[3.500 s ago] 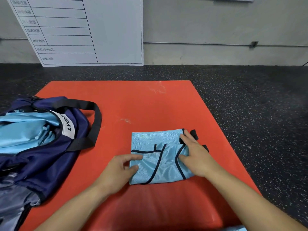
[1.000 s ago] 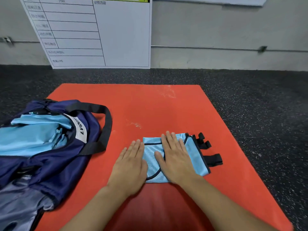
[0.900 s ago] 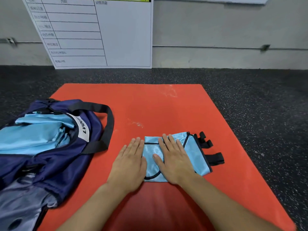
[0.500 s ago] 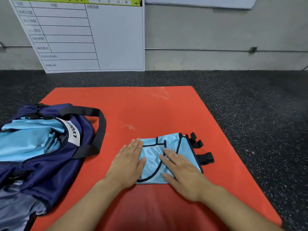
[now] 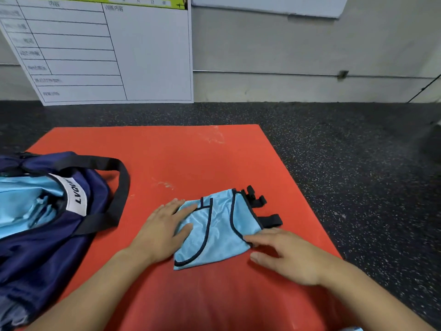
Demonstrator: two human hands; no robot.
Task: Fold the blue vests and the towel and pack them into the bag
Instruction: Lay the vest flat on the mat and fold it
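Watching the head view, I see the folded blue vest [image 5: 216, 228] lying on the red mat [image 5: 191, 158], right of the navy bag [image 5: 47, 225] that already holds light blue cloth. My left hand [image 5: 162, 229] still presses its left edge, fingers straight and together. My right hand [image 5: 286, 253] has slid off the top to the vest's right corner, fingers loosely extended, touching its edge.
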